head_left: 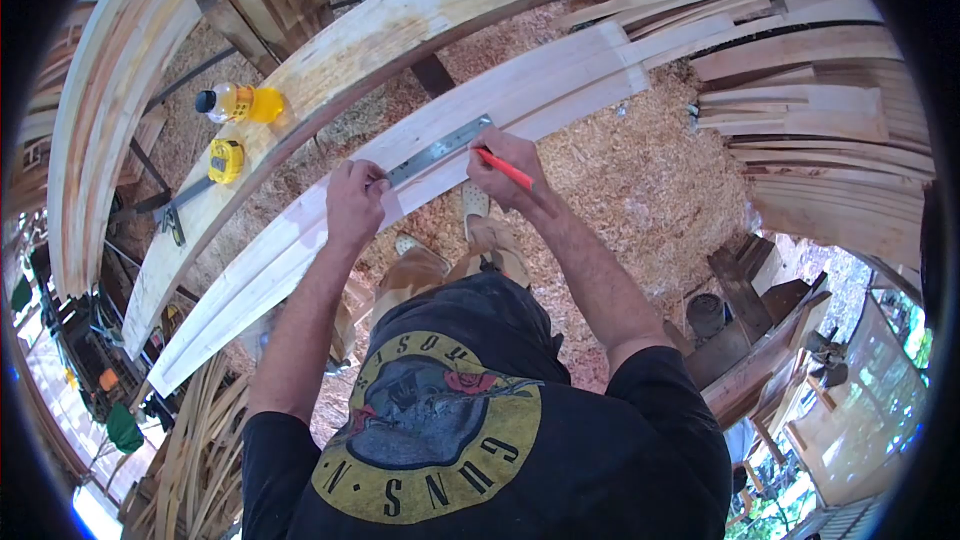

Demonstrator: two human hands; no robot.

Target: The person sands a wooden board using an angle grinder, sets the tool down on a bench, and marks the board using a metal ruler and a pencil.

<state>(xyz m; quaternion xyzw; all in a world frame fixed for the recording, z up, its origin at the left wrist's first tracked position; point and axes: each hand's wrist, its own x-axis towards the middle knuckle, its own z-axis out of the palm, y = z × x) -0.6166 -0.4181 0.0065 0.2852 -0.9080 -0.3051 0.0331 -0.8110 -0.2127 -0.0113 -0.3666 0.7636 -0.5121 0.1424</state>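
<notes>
A long pale plank (570, 90) crosses in front of me, with a metal ruler (438, 148) lying on its face. At the ruler's near-left end, my left hand (355, 202) rests on the plank with its fingers bent over the ruler's end. My right hand (508, 172) is closed around a red pencil (505, 169), close to the ruler's right end. The pencil's tip is by the ruler's edge, too small to make out clearly.
A thicker beam (340, 45) lies beyond the plank, carrying a bottle of yellow liquid (240, 103) and a yellow tape measure (226, 160). Stacked boards (820, 110) stand at the right. Wood shavings (640, 180) cover the ground. Thin strips (190, 450) lie at lower left.
</notes>
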